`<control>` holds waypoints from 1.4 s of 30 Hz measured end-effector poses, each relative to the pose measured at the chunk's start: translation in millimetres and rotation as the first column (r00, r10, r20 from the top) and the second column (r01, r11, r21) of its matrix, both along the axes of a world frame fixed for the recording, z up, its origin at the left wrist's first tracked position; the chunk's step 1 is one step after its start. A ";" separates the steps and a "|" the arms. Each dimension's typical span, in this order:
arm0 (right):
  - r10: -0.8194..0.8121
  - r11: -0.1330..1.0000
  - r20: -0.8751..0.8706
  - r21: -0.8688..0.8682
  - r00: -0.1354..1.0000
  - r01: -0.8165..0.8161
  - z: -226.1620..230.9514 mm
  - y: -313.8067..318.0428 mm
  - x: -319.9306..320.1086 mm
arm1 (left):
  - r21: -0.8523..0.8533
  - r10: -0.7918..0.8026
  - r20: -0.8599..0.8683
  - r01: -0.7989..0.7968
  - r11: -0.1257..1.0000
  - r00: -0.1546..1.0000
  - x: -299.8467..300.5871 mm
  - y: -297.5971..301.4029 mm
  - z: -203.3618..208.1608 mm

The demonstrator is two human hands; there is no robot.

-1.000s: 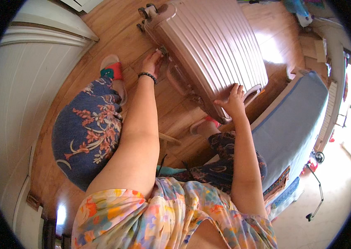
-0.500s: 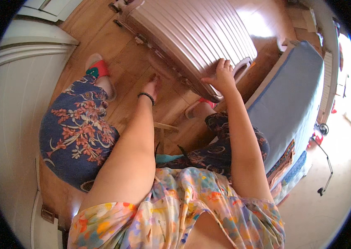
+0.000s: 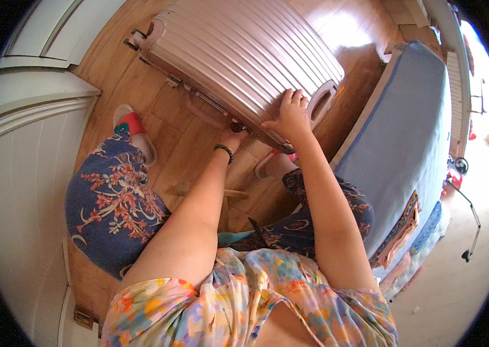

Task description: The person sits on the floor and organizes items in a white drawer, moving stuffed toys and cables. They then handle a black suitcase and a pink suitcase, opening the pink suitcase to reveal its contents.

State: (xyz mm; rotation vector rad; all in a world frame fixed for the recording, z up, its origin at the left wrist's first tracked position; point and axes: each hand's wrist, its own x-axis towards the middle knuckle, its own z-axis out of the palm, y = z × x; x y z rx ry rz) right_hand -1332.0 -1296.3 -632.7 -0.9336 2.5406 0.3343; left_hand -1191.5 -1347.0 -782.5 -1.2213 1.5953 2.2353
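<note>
A ribbed pink hard-shell suitcase [image 3: 239,52] lies on the wooden floor [image 3: 175,139] in front of me. My right hand [image 3: 288,118] rests flat on its near corner, fingers spread beside the recessed side handle [image 3: 322,99]. My left hand [image 3: 234,137], with a dark bead bracelet [image 3: 225,152] on the wrist, reaches under the suitcase's near edge; its fingers are hidden there, so what they grip cannot be seen. My legs in blue floral trousers [image 3: 111,202] and slippers [image 3: 134,130] stand close to the case.
A bed with a blue mattress [image 3: 412,144] runs along the right, with folded cloth [image 3: 400,231] at its near end. White cupboard doors [image 3: 25,144] stand on the left. The suitcase's wheels [image 3: 136,39] point to the far left.
My left hand slid along the suitcase's side to its near edge, close to my right hand. The right hand stayed on the near corner. The view has shifted.
</note>
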 end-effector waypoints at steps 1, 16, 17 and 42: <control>0.002 1.000 0.009 -0.020 1.000 -0.002 0.9 -1.4 1.0 | 0.041 0.005 -0.039 -0.003 0.999 0.999 3.4 2.1 -18.2; -0.197 0.940 -0.050 -0.295 0.979 0.174 -29.3 79.1 58.2 | 0.699 0.754 0.194 -0.628 0.342 0.627 29.3 -62.8 -13.5; -0.182 0.946 -0.020 -0.275 0.983 0.169 -22.4 70.9 66.1 | 0.658 0.744 0.159 -0.632 0.410 0.649 23.3 -71.3 -12.0; -0.260 0.929 -0.429 -0.354 0.865 0.103 84.6 111.9 -16.4 | 0.580 0.586 -0.381 -0.308 0.754 0.715 -103.9 -103.9 186.8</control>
